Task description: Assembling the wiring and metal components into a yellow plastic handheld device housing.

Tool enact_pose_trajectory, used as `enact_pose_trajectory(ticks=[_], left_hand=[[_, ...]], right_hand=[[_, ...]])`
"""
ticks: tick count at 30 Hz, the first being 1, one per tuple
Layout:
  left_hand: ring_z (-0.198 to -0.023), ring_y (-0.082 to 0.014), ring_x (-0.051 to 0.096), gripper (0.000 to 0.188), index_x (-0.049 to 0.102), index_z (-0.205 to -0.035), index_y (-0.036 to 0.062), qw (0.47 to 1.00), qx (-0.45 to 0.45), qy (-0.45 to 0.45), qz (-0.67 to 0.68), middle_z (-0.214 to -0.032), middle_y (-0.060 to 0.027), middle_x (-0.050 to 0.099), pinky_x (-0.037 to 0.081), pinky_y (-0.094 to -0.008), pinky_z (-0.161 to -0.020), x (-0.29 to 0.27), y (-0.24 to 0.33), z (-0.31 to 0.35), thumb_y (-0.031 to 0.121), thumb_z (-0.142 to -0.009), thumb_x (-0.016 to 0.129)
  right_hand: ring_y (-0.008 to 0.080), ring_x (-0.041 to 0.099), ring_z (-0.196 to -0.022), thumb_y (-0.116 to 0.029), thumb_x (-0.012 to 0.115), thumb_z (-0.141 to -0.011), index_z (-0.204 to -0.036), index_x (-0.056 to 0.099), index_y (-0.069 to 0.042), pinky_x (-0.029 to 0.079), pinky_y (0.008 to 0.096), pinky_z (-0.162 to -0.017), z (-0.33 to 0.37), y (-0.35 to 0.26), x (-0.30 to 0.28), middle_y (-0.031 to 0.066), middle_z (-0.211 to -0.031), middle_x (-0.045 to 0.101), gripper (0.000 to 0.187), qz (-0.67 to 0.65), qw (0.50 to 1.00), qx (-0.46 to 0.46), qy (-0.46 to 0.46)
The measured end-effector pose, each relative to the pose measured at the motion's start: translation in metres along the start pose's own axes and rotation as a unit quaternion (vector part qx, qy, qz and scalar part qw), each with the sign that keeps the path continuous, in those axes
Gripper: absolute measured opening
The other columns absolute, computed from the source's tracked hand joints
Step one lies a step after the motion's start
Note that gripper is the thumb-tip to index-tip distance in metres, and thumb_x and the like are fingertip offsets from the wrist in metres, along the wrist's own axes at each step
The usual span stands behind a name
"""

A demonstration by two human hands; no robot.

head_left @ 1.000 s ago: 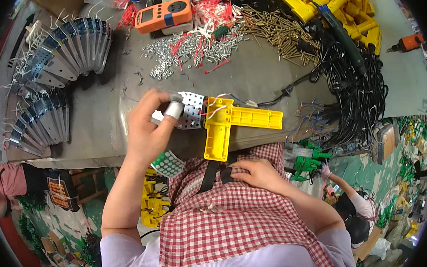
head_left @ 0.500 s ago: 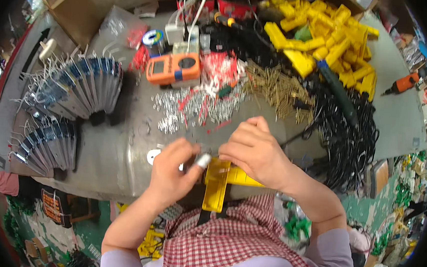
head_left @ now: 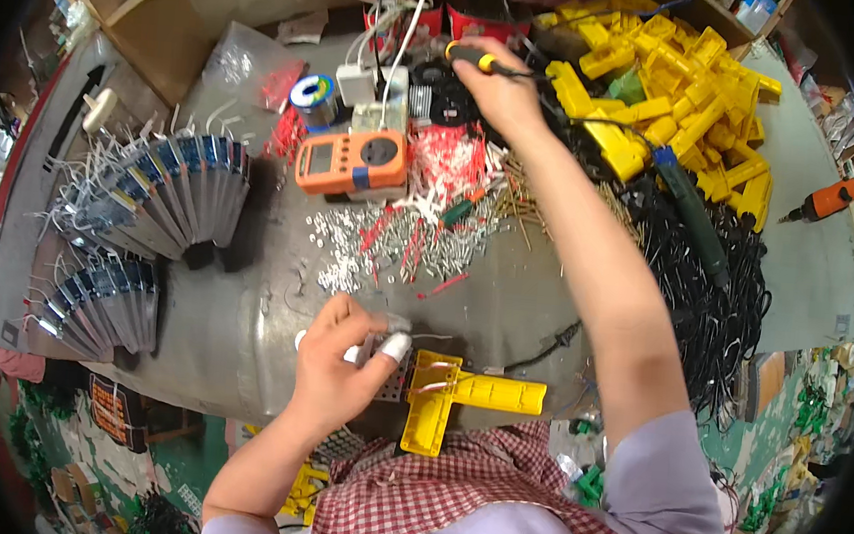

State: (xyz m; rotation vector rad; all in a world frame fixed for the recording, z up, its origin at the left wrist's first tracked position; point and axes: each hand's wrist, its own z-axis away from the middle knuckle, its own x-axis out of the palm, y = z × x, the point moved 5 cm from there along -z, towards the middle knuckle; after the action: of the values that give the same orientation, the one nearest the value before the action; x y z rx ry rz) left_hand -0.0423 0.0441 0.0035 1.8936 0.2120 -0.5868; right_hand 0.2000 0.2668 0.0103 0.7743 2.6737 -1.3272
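My left hand [head_left: 337,365] rests near the front edge of the grey bench, fingers pinching a small grey metal part beside a yellow L-shaped plastic piece [head_left: 457,398]; one fingertip wears a white cot. My right hand [head_left: 502,72] reaches far across the bench and grips the yellow-and-black handle of a soldering iron [head_left: 475,58] near the back. A pile of small white and red wire pieces [head_left: 404,240] lies between the two hands.
An orange multimeter [head_left: 350,164] and a solder spool [head_left: 312,94] sit at the back. Fanned stacks of grey circuit modules [head_left: 167,196] fill the left. Yellow plastic pieces [head_left: 677,81] are heaped at the back right above black cables [head_left: 716,290]. An orange drill [head_left: 825,201] lies far right.
My right hand left the yellow piece and stretched to the back of the bench, closing on the soldering iron handle. My left hand stayed on the small part.
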Motion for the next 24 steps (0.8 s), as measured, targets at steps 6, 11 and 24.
enact_pose_trajectory(ticks=[6,11,24], left_hand=[[-0.065,-0.0169,0.046,0.018,0.063,-0.081,0.0024,1.000,0.006,-0.019,0.005,-0.073,-0.0046,0.044,0.039,-0.0273,-0.058,-0.003,-0.005,0.004,0.003,-0.065,0.072],[-0.069,-0.0182,0.045,0.020,0.062,-0.079,0.0025,0.999,0.025,-0.026,-0.005,-0.075,-0.0048,0.043,0.038,-0.0289,-0.059,0.005,-0.005,0.001,0.004,-0.061,0.071],[-0.070,-0.0183,0.045,0.019,0.061,-0.079,0.0013,0.997,0.040,-0.047,-0.040,-0.076,-0.0060,0.043,0.039,-0.0292,-0.059,0.008,0.004,0.011,0.002,-0.062,0.070]], right_hand=[[0.0145,0.061,-0.081,-0.026,0.059,-0.088,-0.097,0.063,0.000,0.047,0.0276,-0.074,0.049,-0.096,-0.077,0.0067,-0.087,0.066,0.027,0.049,0.992,0.116,0.018],[0.0015,0.039,-0.058,-0.030,0.056,-0.090,-0.090,0.057,-0.007,0.030,0.0175,-0.050,0.111,-0.065,-0.085,-0.0050,-0.072,0.048,0.023,-0.258,0.914,0.313,-0.017],[0.0015,0.037,-0.060,-0.031,0.058,-0.089,-0.090,0.057,-0.009,0.030,0.0185,-0.055,0.137,-0.073,-0.065,-0.0064,-0.073,0.052,0.023,-0.277,0.898,0.322,-0.113]])
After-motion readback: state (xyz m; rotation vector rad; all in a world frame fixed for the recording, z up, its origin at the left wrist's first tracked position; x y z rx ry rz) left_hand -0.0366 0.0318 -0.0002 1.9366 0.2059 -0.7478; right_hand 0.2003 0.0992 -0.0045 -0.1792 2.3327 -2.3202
